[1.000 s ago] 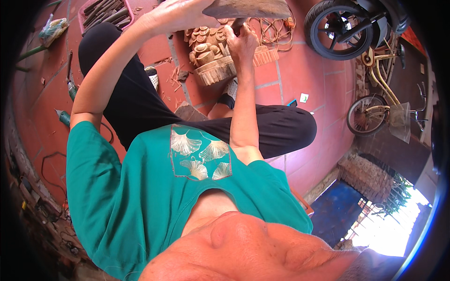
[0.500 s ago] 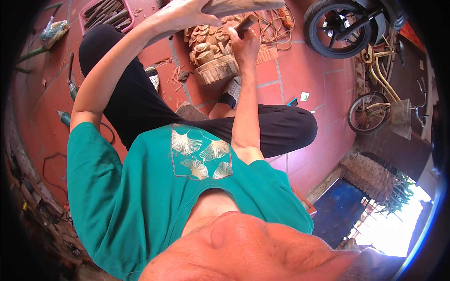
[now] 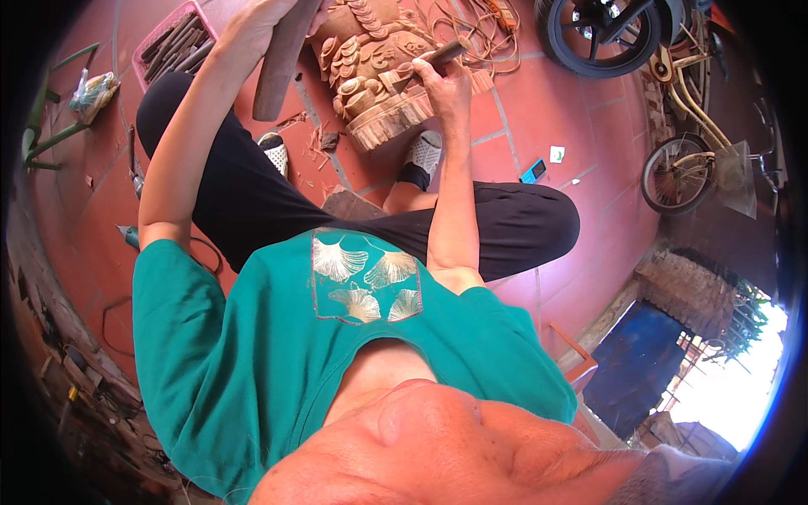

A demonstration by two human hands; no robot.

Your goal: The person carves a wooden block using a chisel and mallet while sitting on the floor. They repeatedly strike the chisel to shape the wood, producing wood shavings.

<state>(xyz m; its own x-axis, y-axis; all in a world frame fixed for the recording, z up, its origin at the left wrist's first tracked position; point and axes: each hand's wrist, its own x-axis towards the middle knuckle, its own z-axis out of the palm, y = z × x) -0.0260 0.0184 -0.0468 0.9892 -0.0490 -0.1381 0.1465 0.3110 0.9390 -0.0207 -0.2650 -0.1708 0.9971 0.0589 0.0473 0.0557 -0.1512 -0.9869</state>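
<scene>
A carved wooden block with rounded, scale-like relief and a ridged base lies on the floor in front of my feet. My right hand is closed round a chisel. Its dark handle points up and away to the right, and its lower end meets the carving near the base; the tip is hard to make out. To the left of the carving, my left hand, partly cut off by the upper edge, grips a thick wooden mallet. The mallet's broad end points back toward me, apart from the carving.
A pink basket of wooden-handled tools stands far left, near a green metal frame. Wood chips and a loose block lie by my feet. A blue phone, an orange-ended cable and a motorbike wheel are right.
My left hand has moved left, and the mallet has swung from lying crosswise above the carving to pointing toward me. My right hand keeps the chisel at the carving.
</scene>
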